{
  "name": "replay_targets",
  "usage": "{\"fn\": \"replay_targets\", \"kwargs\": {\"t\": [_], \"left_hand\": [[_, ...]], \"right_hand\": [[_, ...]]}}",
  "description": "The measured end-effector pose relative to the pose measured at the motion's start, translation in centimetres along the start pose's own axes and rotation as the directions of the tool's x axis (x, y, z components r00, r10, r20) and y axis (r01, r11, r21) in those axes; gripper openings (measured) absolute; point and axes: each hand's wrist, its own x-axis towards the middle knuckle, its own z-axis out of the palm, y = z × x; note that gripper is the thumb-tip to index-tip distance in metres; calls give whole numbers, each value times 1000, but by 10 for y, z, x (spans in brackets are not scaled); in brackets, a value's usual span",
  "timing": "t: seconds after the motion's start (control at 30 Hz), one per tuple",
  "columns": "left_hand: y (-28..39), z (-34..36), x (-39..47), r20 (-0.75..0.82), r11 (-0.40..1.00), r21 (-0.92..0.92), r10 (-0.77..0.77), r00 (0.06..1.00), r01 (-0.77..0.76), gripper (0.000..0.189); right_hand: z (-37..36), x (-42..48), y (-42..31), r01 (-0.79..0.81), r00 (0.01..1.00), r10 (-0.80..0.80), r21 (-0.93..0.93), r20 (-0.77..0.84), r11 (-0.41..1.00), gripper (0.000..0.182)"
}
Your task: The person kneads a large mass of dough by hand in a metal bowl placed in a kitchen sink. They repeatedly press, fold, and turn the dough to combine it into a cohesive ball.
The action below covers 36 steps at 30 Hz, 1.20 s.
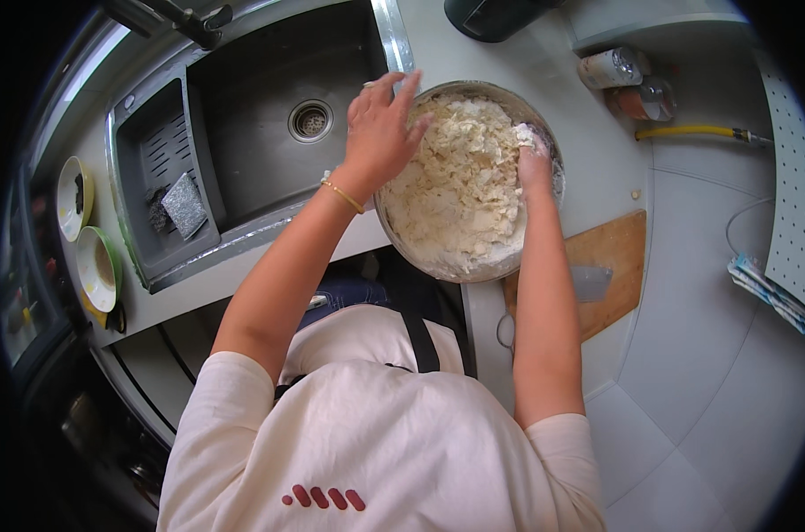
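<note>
A wide round metal bowl (pixel 416 267) stands at the counter's front edge, beside the sink. Shaggy, floury dough (pixel 469 173) fills much of it, with loose dry flour towards the near side. My left hand (pixel 384 123) is over the bowl's left rim, fingers spread and nothing in them. It wears a ring, with a gold bracelet on the wrist. Inside the bowl's right side is my right hand (pixel 535 159), against the dough. White flour and dough cling to its fingers, so whether they grip any dough is unclear.
The dark sink (pixel 256 146) lies left, with a faucet (pixel 200 26) behind it and a scouring pad (pixel 184 206) in its side basin. Two bowls (pixel 100 266) sit farther left. Right are a wooden board (pixel 615 266) with a translucent scraper (pixel 590 282) and a yellow hose (pixel 688 132).
</note>
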Motion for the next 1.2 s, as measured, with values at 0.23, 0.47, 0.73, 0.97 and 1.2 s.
{"fn": "replay_targets", "kwargs": {"t": [0.23,0.47,0.73,0.97,1.2], "left_hand": [[-23,44,6,59,994,-22,-106,993,107,49],[-28,47,5,93,992,-100,-69,993,78,47],[-23,38,5,-29,998,-60,-11,1000,9,46],[5,7,13,339,929,-191,365,867,-317,48],[30,-1,-52,412,907,-48,399,819,-418,51]], "right_hand": [[23,27,12,-350,857,176,296,485,889,48],[45,-1,-47,-360,684,69,253,727,898,48],[24,-31,-52,-79,758,-189,375,625,923,46],[-20,-83,-34,301,797,-310,104,518,948,59],[-36,-159,-27,579,782,-252,-517,570,630,57]]}}
